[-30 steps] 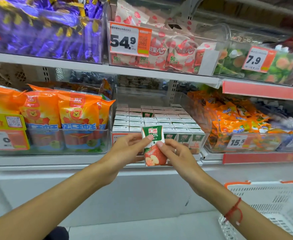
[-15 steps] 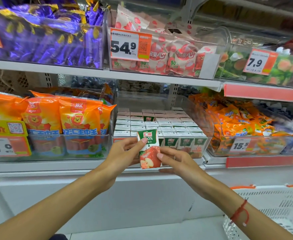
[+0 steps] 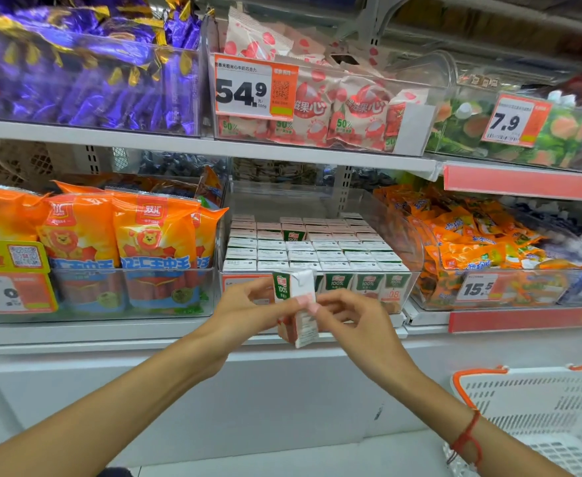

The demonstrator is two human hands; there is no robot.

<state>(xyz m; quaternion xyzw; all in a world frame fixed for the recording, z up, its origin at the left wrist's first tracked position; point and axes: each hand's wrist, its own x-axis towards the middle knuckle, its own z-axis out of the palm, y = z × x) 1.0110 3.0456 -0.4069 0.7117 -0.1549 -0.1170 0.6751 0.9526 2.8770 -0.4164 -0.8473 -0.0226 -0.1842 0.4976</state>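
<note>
Store shelf [image 3: 145, 333], middle tier: the carton [image 3: 301, 325] hangs just before its bin [image 3: 413, 246], long axis near upright. My left grip [image 3: 248, 311] and right grip [image 3: 358, 321] both pinch it, equally near; the basket [image 3: 461, 383] lies low right. Since half a second ago, its white side has turned toward me.
</note>
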